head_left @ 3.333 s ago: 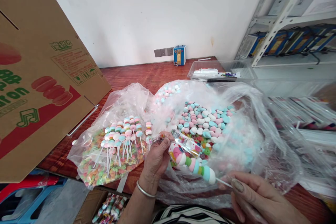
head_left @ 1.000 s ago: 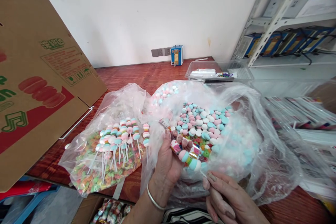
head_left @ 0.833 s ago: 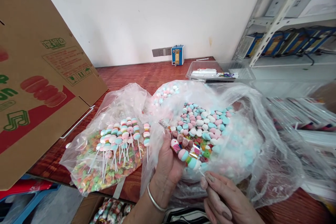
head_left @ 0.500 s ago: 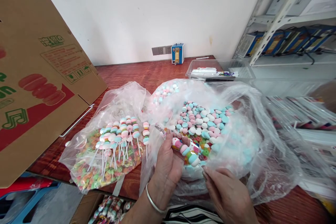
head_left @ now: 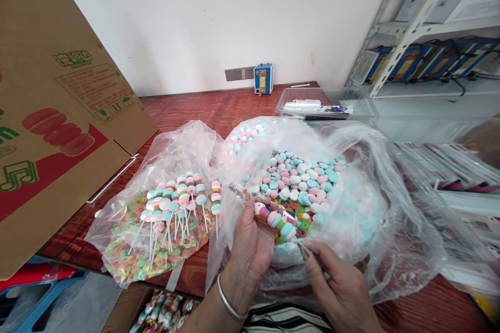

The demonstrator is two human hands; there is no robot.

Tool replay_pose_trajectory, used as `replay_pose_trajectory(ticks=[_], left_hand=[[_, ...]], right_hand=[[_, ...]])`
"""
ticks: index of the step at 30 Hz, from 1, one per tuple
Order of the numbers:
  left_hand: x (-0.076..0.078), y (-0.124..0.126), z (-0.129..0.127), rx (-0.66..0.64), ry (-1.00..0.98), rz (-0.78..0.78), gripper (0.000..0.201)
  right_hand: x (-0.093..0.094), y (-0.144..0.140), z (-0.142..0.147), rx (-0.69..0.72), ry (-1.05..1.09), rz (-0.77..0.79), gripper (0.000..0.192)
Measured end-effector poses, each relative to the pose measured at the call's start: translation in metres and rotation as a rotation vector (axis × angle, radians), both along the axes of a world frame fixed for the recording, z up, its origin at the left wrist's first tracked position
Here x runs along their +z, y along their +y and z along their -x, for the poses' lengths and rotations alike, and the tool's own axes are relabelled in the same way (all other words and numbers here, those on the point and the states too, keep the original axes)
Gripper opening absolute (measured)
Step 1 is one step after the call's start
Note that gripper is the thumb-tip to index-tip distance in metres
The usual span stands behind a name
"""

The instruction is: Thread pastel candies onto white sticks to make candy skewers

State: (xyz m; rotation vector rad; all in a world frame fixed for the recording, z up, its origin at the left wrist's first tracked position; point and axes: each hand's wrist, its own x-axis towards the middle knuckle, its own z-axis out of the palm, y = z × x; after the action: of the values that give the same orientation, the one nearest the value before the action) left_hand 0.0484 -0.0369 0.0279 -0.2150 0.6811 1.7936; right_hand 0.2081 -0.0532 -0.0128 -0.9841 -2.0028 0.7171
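Note:
My left hand (head_left: 250, 242) is closed around a clear printed wrapper (head_left: 263, 212), which lies slantwise over the candy. Partly inside that wrapper is a marshmallow candy skewer (head_left: 284, 226), its pink, green, yellow and blue end sticking out at the lower right. My right hand (head_left: 336, 276) pinches the skewer's white stick between thumb and forefinger. Beneath both hands spreads an open plastic bag (head_left: 359, 208) of pastel marshmallows (head_left: 300, 177), with gummy rings (head_left: 305, 223) near the wrapper. To the left, several finished candy skewers (head_left: 175, 200) rest on another bag of gummy rings (head_left: 135, 265).
A large cardboard box (head_left: 78, 114) stands at the left. At the back are a clear plastic tray (head_left: 363, 109) and a small blue device (head_left: 263, 79). White shelving (head_left: 410, 41) rises on the right. Below the table edge, an open carton (head_left: 127, 304) holds wrapped candy.
My right hand has moved slightly up and left, and the skewer sits a little deeper in the wrapper. My left hand keeps its hold. The view has shifted slightly.

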Motion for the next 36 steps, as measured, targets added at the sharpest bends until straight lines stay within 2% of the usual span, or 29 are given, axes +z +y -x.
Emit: replay_pose_trajectory(ticks=[4, 6, 7, 8, 9, 10, 14, 15, 17, 19, 20, 21, 22, 25, 26, 28, 30, 31, 35, 36], left_hand=[[-0.002, 0.0, 0.0, -0.025, -0.037, -0.045, 0.019], [-0.003, -0.001, -0.001, -0.026, -0.034, -0.055, 0.018], [-0.003, -0.001, -0.001, -0.021, -0.023, -0.056, 0.017], [-0.003, -0.001, -0.001, -0.012, -0.009, -0.052, 0.016], [-0.004, -0.001, -0.001, -0.003, -0.002, -0.044, 0.015], [-0.003, 0.0, -0.001, 0.003, -0.001, -0.032, 0.014], [0.0, 0.0, 0.001, 0.031, -0.008, 0.012, 0.012], [0.0, 0.001, 0.002, 0.034, -0.01, 0.023, 0.012], [0.0, 0.001, 0.002, 0.03, -0.007, 0.049, 0.013], [0.0, 0.001, 0.0, 0.011, -0.001, 0.061, 0.014], [-0.001, 0.0, -0.001, -0.004, -0.002, 0.05, 0.015], [-0.002, 0.0, -0.002, -0.02, -0.008, 0.028, 0.015], [-0.002, -0.001, -0.003, -0.036, -0.016, -0.002, 0.016], [-0.003, -0.003, -0.005, -0.067, -0.013, -0.078, 0.018], [-0.003, -0.004, -0.005, -0.074, 0.001, -0.091, 0.018], [-0.003, -0.005, -0.007, -0.085, 0.029, -0.107, 0.02], [-0.003, -0.006, -0.009, -0.085, 0.056, -0.1, 0.022], [-0.003, -0.006, -0.01, -0.082, 0.07, -0.089, 0.024], [-0.004, -0.007, -0.011, -0.084, 0.099, -0.066, 0.021], [-0.005, -0.007, -0.01, -0.099, 0.105, -0.075, 0.02]], right_hand=[[0.004, -0.003, 0.003, 0.145, 0.232, 0.871, 0.042], [0.005, -0.004, 0.005, 0.215, 0.354, 1.13, 0.046], [0.005, -0.004, 0.006, 0.25, 0.377, 1.167, 0.046], [0.004, -0.005, 0.007, 0.278, 0.36, 1.126, 0.045], [0.003, -0.005, 0.008, 0.291, 0.307, 1.008, 0.043], [0.002, -0.005, 0.008, 0.288, 0.227, 0.819, 0.04], [-0.006, -0.003, 0.008, 0.146, -0.057, -0.198, 0.021], [-0.008, -0.002, 0.007, 0.118, -0.095, -0.371, 0.022], [-0.011, 0.001, 0.006, 0.084, -0.149, -0.54, 0.026], [-0.012, 0.002, 0.004, 0.047, -0.13, -0.493, 0.025], [-0.011, 0.002, 0.003, 0.037, -0.088, -0.381, 0.023], [-0.009, 0.002, 0.003, 0.033, -0.031, -0.198, 0.022], [-0.007, 0.001, 0.003, 0.043, 0.038, 0.048, 0.024], [0.002, -0.002, 0.006, 0.137, 0.303, 0.86, 0.038], [0.004, -0.003, 0.007, 0.164, 0.405, 1.045, 0.039], [0.007, -0.004, 0.01, 0.2, 0.559, 1.218, 0.039], [0.006, -0.003, 0.011, 0.193, 0.544, 1.175, 0.038], [0.004, -0.002, 0.011, 0.18, 0.476, 1.07, 0.038], [-0.001, 0.0, 0.007, 0.071, 0.193, 0.357, 0.024], [-0.001, 0.001, 0.006, 0.056, 0.167, 0.249, 0.021]])
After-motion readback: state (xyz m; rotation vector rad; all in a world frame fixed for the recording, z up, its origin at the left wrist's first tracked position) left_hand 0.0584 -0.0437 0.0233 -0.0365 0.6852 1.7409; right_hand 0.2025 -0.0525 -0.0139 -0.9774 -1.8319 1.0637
